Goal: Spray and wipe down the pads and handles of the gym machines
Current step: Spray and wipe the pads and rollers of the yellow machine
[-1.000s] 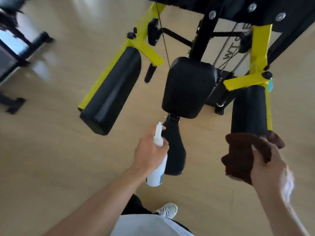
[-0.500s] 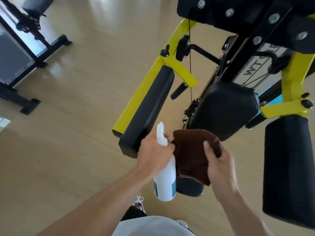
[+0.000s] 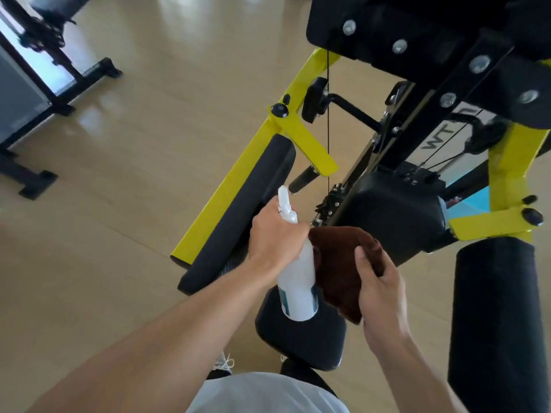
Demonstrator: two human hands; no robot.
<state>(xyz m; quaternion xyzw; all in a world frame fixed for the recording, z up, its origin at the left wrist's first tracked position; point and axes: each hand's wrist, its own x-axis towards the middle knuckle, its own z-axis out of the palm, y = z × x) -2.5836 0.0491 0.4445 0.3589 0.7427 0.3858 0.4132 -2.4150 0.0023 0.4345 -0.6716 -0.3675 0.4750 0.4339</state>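
Gripping a white spray bottle (image 3: 298,281) by its neck, the left hand (image 3: 275,236) holds it upright over the black seat pad (image 3: 301,338) at the bottom middle, with the nozzle poking up above the knuckles. Just to the right, the right hand (image 3: 380,290) grasps a brown cloth (image 3: 340,263), thumb pressed on top of the folds and fingers curled beneath. Cloth and bottle touch or nearly touch; the exact contact is hard to tell.

Behind the cloth sits the black back pad (image 3: 396,213) of the gym machine, mounted on a black frame (image 3: 417,40) with silver bolts. A long black arm pad (image 3: 244,210) runs along a yellow bar (image 3: 238,186) on the left side, and a short black handle (image 3: 304,178) sticks out near the bar's yellow bracket. On the right, another black arm pad (image 3: 498,317) hangs below a second yellow bar (image 3: 507,174).

Pale wooden floor (image 3: 119,174) lies under everything. Another black machine (image 3: 35,70) stands at the upper left, well apart. A white shirt (image 3: 268,394) and a shoe with white laces (image 3: 222,363) show at the bottom edge.
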